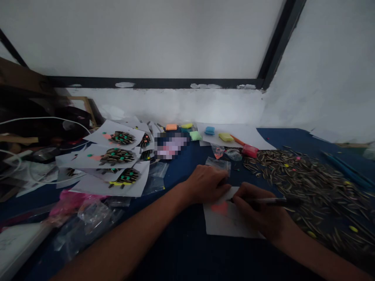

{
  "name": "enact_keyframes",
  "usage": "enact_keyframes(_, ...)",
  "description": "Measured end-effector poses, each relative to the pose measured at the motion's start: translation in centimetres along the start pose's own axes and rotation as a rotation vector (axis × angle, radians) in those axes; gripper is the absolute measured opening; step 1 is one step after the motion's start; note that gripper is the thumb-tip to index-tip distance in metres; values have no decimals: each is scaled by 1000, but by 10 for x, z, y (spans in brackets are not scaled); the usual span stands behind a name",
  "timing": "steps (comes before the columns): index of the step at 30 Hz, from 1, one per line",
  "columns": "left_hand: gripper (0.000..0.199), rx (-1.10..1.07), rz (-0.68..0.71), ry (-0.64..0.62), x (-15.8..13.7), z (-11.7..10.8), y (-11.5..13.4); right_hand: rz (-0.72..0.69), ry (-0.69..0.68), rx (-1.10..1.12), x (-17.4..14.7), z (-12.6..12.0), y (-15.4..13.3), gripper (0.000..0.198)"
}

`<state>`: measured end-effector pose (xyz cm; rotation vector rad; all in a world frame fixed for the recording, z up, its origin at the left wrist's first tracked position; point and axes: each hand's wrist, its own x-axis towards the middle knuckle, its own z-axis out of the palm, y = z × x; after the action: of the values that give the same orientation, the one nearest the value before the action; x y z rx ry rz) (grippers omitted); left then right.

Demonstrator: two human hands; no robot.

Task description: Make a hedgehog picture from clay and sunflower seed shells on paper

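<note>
My right hand (258, 207) is closed round a dark-capped pen (274, 201), its tip end near the upper part of a white sheet of paper (215, 226). On that sheet lies a pink-orange patch (220, 208), left of my right fingers. My left hand (206, 183), fingers curled, presses on the sheet's top edge and holds it. A clear plastic bag (215, 162) lies just beyond my left hand. The right side of the sheet is partly hidden by my right hand.
Striped sunflower seeds (316, 187) spread across the right of the blue cloth. White sheets with seed-and-clay hedgehog shapes (117, 156) are stacked at left. Coloured clay packets (225, 137) lie at the back. Plastic wrappers (96, 214) and a white cable (43, 118) are also at left.
</note>
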<state>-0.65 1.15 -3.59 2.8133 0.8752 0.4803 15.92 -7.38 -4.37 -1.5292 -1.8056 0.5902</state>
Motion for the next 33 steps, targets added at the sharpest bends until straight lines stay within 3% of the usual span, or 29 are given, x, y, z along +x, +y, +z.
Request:
enact_keyframes(25, 20, 0, -4, -16, 0, -1, 0, -25, -50, 2, 0, -3, 2, 22)
enact_keyframes(33, 21, 5, -10, -38, 1, 0, -1, 39, 46, -12, -1, -6, 1, 23)
